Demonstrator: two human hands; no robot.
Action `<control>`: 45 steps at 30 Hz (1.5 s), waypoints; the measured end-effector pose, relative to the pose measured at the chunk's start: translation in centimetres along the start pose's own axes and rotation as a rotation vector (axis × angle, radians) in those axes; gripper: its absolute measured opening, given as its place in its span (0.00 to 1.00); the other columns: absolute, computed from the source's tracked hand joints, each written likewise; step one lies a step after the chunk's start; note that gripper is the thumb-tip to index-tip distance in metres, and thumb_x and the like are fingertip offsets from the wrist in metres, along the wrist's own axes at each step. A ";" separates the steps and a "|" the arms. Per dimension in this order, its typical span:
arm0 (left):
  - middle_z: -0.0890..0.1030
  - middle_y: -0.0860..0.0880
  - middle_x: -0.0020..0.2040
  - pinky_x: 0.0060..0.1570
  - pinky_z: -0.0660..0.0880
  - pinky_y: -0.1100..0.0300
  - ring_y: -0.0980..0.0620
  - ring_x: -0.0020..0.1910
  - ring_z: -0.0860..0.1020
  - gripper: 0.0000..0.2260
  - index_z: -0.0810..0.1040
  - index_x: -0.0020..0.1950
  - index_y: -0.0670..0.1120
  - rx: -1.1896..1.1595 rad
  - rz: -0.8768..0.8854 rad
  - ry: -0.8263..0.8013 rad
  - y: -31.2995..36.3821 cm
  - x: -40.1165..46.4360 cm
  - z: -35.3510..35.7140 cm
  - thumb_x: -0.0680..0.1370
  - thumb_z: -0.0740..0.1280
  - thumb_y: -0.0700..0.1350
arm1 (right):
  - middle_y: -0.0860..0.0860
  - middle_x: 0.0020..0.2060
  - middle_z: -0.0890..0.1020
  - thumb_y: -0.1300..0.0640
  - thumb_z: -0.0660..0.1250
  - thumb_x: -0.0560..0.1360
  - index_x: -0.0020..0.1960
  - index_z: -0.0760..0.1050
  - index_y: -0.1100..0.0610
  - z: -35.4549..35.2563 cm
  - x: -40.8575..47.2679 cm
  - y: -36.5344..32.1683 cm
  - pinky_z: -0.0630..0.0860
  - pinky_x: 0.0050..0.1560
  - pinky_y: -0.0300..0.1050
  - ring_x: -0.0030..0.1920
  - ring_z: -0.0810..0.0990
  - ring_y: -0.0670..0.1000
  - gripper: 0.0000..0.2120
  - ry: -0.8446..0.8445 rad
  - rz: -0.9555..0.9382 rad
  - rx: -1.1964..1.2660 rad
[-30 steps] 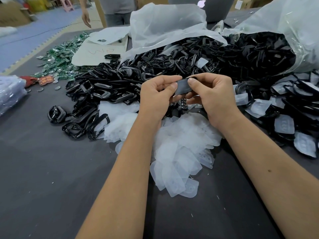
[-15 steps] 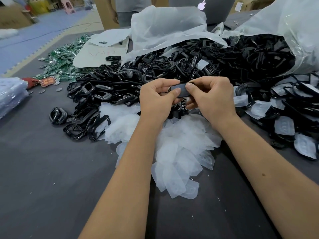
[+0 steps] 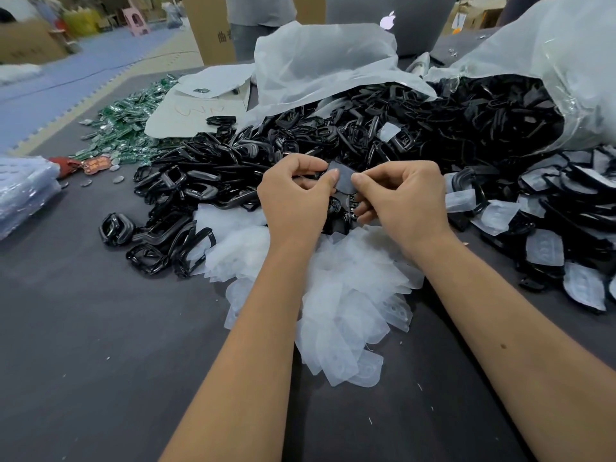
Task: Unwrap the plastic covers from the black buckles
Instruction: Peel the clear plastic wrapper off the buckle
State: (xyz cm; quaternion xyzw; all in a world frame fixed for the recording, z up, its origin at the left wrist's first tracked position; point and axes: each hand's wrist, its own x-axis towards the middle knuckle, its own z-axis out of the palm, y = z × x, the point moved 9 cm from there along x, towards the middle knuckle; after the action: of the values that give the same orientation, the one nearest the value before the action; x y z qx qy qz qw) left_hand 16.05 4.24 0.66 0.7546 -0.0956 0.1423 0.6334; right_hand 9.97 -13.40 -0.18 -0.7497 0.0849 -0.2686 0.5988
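Between my hands is one black buckle in a cloudy plastic cover (image 3: 345, 177), held above the heaps. My left hand (image 3: 296, 198) pinches its left edge with thumb and forefinger. My right hand (image 3: 403, 198) pinches its right edge, its lower fingers curled under the buckle. Behind them lies a big heap of bare black buckles (image 3: 333, 145). Buckles still in covers (image 3: 550, 228) are heaped at the right. Below my wrists sits a pile of empty plastic covers (image 3: 346, 295).
Large clear plastic bags (image 3: 316, 65) spill buckles at the back. Green circuit boards (image 3: 126, 125) and a cardboard sheet (image 3: 186, 115) lie back left, a plastic-wrapped stack (image 3: 23, 191) at the left edge. A laptop (image 3: 393, 21) and a standing person (image 3: 260, 21) are behind the grey table (image 3: 100, 328).
Both hands have sunk slightly and moved a little apart, showing more of the covered buckle between the thumbs. The person at the back has shifted right.
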 end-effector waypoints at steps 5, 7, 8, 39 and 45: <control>0.85 0.47 0.37 0.45 0.83 0.46 0.43 0.37 0.85 0.06 0.83 0.41 0.47 0.027 -0.012 0.003 -0.1 0.0 -0.1 0.73 0.79 0.40 | 0.54 0.29 0.84 0.59 0.74 0.78 0.42 0.85 0.60 0.1 0.1 0.2 0.82 0.30 0.46 0.27 0.84 0.55 0.07 -0.018 0.016 -0.011; 0.85 0.46 0.35 0.44 0.83 0.46 0.42 0.37 0.84 0.06 0.83 0.40 0.47 0.038 -0.018 -0.003 -0.2 0.1 -0.1 0.73 0.79 0.40 | 0.54 0.29 0.84 0.59 0.74 0.79 0.42 0.84 0.60 0.2 0.1 0.2 0.82 0.29 0.46 0.27 0.85 0.54 0.08 -0.033 0.011 -0.046; 0.84 0.46 0.35 0.44 0.83 0.46 0.42 0.37 0.84 0.07 0.82 0.39 0.47 0.043 -0.020 -0.004 -0.2 0.1 0.0 0.73 0.78 0.40 | 0.54 0.28 0.84 0.59 0.74 0.79 0.41 0.84 0.60 0.2 0.1 0.1 0.82 0.29 0.46 0.27 0.85 0.54 0.08 -0.038 0.001 -0.071; 0.84 0.43 0.37 0.32 0.78 0.70 0.52 0.33 0.84 0.03 0.84 0.43 0.37 -0.616 -0.551 -0.168 -2.9 0.2 0.4 0.77 0.75 0.36 | 0.54 0.47 0.82 0.63 0.77 0.76 0.51 0.87 0.60 0.4 -0.7 -4.8 0.76 0.46 0.38 0.46 0.81 0.50 0.05 -0.118 -0.601 -0.362; 0.86 0.44 0.45 0.40 0.81 0.66 0.49 0.42 0.85 0.01 0.83 0.50 0.42 -0.685 -0.479 -0.258 -1.7 -0.5 2.1 0.80 0.71 0.38 | 0.48 0.41 0.83 0.61 0.76 0.77 0.45 0.87 0.55 -0.6 0.8 -0.5 0.79 0.37 0.40 0.39 0.80 0.45 0.03 -0.073 -0.003 0.201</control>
State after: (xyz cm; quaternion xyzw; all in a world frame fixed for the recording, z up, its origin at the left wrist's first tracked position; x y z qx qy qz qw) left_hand 16.35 2.47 -1.41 0.5133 -0.0380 -0.1442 0.8452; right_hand 10.24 -14.19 0.68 -0.6951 0.0344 -0.2494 0.6734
